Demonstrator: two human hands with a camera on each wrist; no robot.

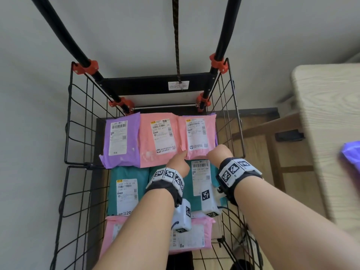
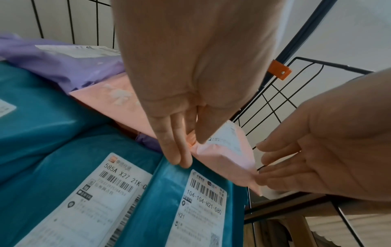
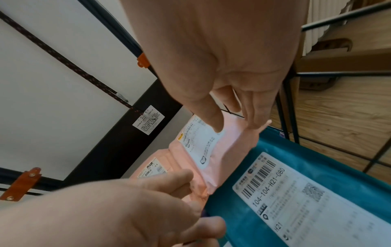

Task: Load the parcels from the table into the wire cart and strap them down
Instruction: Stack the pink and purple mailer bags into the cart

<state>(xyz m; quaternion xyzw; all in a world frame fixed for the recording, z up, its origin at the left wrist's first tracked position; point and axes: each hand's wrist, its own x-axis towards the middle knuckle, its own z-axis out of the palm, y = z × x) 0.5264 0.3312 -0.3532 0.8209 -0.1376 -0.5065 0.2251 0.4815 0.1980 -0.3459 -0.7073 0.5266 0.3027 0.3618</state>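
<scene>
The wire cart (image 1: 68,114) holds several mailer parcels laid flat: purple (image 1: 120,141) and two pink ones in the far row, teal ones (image 1: 115,172) in the middle, and pink ones nearest me. My left hand (image 1: 180,157) pinches the near left corner of the far right pink parcel (image 1: 196,133), with the crumpled corner between thumb and fingers (image 2: 175,150). My right hand (image 1: 218,152) touches its near right corner with straight fingers (image 2: 275,167), thumb (image 3: 213,120) on the label. A black strap (image 1: 176,45) hangs over the cart's back.
A pale wooden table (image 1: 331,114) stands at the right with a blurred purple parcel (image 1: 350,154) on it. The cart's black handle bars (image 1: 58,28) rise against the white wall. Wire side panels close in both sides, and wooden floor shows at the right.
</scene>
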